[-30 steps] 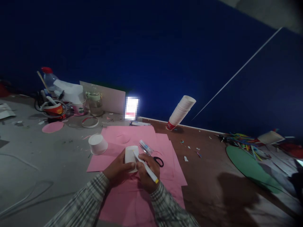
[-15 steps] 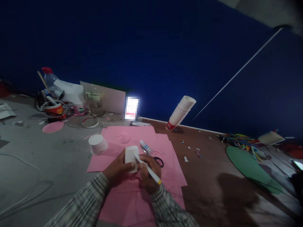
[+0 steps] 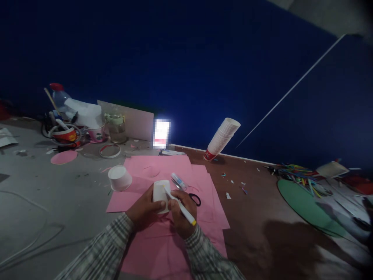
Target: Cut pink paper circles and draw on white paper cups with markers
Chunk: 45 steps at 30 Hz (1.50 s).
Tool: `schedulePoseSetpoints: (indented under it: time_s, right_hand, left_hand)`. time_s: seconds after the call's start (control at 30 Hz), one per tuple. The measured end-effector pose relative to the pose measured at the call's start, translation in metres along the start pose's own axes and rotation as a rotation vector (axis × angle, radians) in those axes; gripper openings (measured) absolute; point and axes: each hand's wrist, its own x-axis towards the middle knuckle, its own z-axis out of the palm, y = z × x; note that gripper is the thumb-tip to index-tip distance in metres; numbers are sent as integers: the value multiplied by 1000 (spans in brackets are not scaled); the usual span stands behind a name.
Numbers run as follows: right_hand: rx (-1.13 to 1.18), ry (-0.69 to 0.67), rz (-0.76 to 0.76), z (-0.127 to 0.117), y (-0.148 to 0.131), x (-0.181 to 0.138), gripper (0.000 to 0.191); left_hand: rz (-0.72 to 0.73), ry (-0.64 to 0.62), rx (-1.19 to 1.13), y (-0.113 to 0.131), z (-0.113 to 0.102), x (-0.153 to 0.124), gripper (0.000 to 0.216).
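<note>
My left hand (image 3: pixel 147 206) is closed around a small white paper cup (image 3: pixel 160 190), thumb across its lower side. In my right hand (image 3: pixel 183 212) is a white marker (image 3: pixel 182 208) with a yellow end, its yellow tip touching or very near the cup's side. Both hands are over sheets of pink paper (image 3: pixel 145 252). Just beyond my right hand lie scissors (image 3: pixel 194 199), partly hidden, and a clear tube with a blue and white label (image 3: pixel 178 180). Left of the cup, another white cup piece (image 3: pixel 119 178) rests at the edge of the pink paper.
A tilted stack of paper cups (image 3: pixel 221 140) leans near the blue wall. Farther left are a glass jar (image 3: pixel 115 128), a white ring (image 3: pixel 110 151) and a red cup of tools (image 3: pixel 66 136). On the right lie a green oval sheet (image 3: pixel 305 206) and coloured strands (image 3: pixel 303 175).
The view has shifted very slightly. My hands keep the same hold on the cup and marker, with hardly any visible movement.
</note>
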Motion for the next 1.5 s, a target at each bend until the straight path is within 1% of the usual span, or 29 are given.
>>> schedulePoseSetpoints:
  time_s: [0.1, 0.2, 0.43, 0.57, 0.7, 1.0, 1.13, 1.37, 1.5]
  right_hand:
    - [3, 12, -3, 0, 0, 0, 18]
    - [13, 13, 26, 1, 2, -1, 18]
    - [0, -21, 75, -3, 6, 0, 18]
    - [7, -16, 103, -3, 8, 1, 18]
    - [37, -3, 127, -2, 8, 2, 17]
    - [68, 34, 145, 1, 8, 5, 16]
    - [63, 40, 149, 1, 9, 4, 16]
    - [53, 28, 141, -1, 8, 4, 15]
    - [87, 27, 148, -2, 3, 5, 15]
  left_hand:
    - [5, 19, -5, 0, -1, 0, 59]
    - [10, 34, 9, 0, -2, 1, 58]
    - [21, 15, 50, -2, -7, 2, 61]
    - [43, 43, 82, -1, -7, 2, 64]
    - [28, 38, 63, 0, -5, 1, 64]
    - [30, 14, 30, 1, -3, 1, 61]
    - [47, 27, 35, 2, -4, 1, 61]
    - [51, 64, 55, -1, -8, 2, 62]
    - [42, 51, 77, -2, -13, 4, 60]
